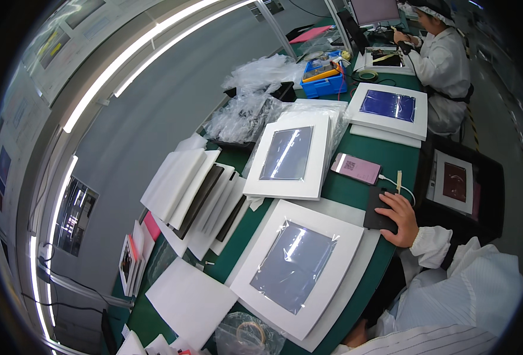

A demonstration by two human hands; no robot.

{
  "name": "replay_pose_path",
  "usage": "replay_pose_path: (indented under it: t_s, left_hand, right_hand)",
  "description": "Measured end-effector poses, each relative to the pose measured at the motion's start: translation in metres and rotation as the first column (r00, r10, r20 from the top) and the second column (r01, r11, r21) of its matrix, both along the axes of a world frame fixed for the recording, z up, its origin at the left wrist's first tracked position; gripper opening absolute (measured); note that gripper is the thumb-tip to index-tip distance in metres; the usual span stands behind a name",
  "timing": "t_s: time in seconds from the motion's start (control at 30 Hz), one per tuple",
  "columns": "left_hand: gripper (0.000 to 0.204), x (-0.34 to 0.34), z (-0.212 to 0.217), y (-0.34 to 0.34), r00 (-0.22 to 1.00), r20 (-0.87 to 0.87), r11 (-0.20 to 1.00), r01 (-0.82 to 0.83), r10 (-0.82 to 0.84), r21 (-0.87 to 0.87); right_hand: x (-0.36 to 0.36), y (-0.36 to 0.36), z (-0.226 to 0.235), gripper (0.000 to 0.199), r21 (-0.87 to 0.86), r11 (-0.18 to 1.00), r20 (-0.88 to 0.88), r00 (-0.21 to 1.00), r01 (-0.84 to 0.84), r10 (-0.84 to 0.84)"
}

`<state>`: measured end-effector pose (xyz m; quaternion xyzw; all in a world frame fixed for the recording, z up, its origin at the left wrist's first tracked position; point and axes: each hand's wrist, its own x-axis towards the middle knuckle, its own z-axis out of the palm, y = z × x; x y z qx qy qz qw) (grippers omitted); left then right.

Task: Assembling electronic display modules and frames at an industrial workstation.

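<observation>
My right hand (401,220) lies over the right side of a flat black rectangular object (373,208) at the table's right edge, fingers apart. What that object is, I cannot tell. Just beyond it lies a phone with a pink screen (356,168) and a white cable plugged in. Of my left hand (356,335), only a bit of skin shows low by the table edge; its fingers are hidden. Nearest to it is a white frame with a grey film-covered panel (295,266), lying on a white sheet. A second such frame (286,155) lies farther off on a stack.
White foam sheets and dark panels (199,195) stand upright at the left. Clear plastic bags (244,112) heap up behind. A blue bin (323,86) holds a yellow meter. A frame with a blue panel (388,106) lies far right. A co-worker (442,65) sits beyond.
</observation>
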<state>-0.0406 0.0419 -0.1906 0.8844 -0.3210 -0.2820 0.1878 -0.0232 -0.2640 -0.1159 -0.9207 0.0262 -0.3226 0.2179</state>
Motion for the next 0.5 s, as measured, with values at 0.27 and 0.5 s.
replay_pose_path:
  t_s: [0.27,0.5]
  left_hand:
    - [0.023,0.005,0.002,-0.008,1.000,0.008,1.000,0.020,-0.020,-0.013]
    - [0.023,0.011,-0.003,-0.007,0.999,0.034,1.000,0.008,-0.008,0.001]
  right_hand:
    - [-0.004,-0.006,0.002,0.048,-0.013,1.000,-0.004,1.000,0.015,-0.015]
    - [0.002,0.004,-0.001,0.049,0.013,1.000,-0.005,1.000,-0.009,0.009]
